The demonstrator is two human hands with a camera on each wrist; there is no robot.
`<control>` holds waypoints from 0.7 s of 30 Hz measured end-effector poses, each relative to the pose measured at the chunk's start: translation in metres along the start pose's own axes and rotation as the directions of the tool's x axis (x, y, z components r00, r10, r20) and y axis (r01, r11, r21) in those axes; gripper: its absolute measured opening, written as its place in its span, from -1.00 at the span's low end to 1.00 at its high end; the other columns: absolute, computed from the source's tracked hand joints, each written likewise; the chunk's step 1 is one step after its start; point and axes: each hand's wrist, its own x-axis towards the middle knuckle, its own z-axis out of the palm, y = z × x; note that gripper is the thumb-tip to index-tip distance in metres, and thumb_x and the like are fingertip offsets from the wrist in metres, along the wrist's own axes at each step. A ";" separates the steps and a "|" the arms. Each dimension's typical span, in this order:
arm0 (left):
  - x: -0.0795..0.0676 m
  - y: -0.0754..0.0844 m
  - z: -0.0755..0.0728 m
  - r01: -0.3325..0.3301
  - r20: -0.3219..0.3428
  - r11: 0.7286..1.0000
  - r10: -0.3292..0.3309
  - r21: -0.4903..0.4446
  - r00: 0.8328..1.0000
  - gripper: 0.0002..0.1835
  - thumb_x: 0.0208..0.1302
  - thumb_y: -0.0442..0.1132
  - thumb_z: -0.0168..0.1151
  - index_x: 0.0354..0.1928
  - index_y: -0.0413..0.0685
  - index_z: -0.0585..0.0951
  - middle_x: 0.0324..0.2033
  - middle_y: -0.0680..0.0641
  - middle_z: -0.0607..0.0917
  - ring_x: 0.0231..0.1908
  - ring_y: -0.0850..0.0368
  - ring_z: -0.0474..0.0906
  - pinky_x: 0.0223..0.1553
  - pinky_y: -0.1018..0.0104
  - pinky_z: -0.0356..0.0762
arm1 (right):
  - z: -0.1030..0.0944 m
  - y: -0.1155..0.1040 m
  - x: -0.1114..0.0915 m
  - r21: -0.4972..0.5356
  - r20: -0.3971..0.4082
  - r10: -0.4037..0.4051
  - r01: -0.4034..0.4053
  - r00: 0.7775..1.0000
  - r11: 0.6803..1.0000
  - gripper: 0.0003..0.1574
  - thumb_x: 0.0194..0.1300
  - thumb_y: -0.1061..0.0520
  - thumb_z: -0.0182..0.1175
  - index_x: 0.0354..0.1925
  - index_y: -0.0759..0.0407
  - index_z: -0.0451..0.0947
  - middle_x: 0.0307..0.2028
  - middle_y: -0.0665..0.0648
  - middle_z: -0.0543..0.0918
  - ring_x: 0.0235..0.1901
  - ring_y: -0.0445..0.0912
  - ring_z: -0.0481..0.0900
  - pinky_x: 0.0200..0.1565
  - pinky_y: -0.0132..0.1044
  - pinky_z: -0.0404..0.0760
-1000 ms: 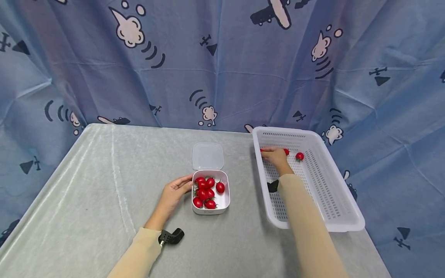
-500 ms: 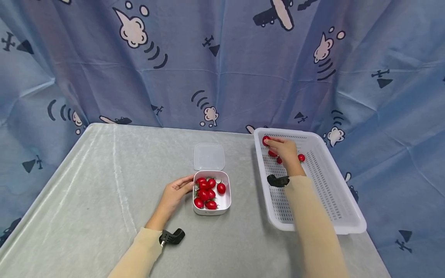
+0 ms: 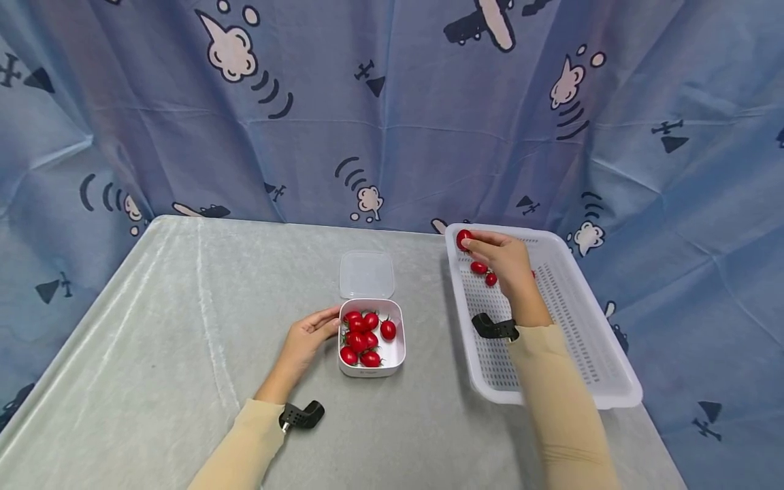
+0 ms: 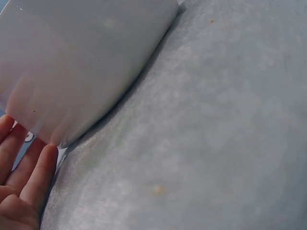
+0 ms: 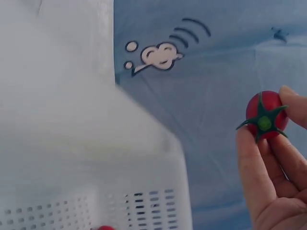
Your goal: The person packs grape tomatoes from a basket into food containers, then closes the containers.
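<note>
Pinched between thumb and fingertips of my right hand (image 3: 505, 262) is a red cherry tomato (image 5: 265, 115) with a green star-shaped stem. The head view puts it over the back left corner of a white perforated basket (image 3: 588, 340). Fairly straight fingers of my left hand (image 3: 309, 337) touch the left side of a small white box (image 3: 392, 361). Their fingertips meet its wall low down in the left wrist view (image 4: 31, 163). Several cherry tomatoes (image 3: 357, 341) lie in the box, mostly toward its left.
Beneath my right hand, loose cherry tomatoes (image 3: 479, 268) lie in the basket; another is mostly hidden behind the hand. A translucent lid (image 3: 367, 275) lies flat behind the box. A blue patterned curtain (image 3: 318, 102) hangs along the back of the grey-covered table (image 3: 147, 354).
My right hand has come up from the basket floor with a cherry tomato, moving toward the back left corner and uncovering other tomatoes. My left hand and the box have stayed put.
</note>
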 end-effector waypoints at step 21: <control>0.000 0.000 -0.002 -0.011 0.021 1.000 0.011 0.008 1.000 -0.57 0.36 -0.35 0.24 0.21 -0.41 0.53 0.16 -0.41 0.59 -0.11 0.41 0.67 -0.01 0.46 0.65 | 0.033 -0.004 -0.046 0.012 0.116 -0.129 0.129 0.985 0.992 -0.35 0.21 0.13 0.42 0.16 0.49 0.52 -0.36 -0.23 0.75 -0.29 -0.34 0.71 -0.11 -0.52 0.69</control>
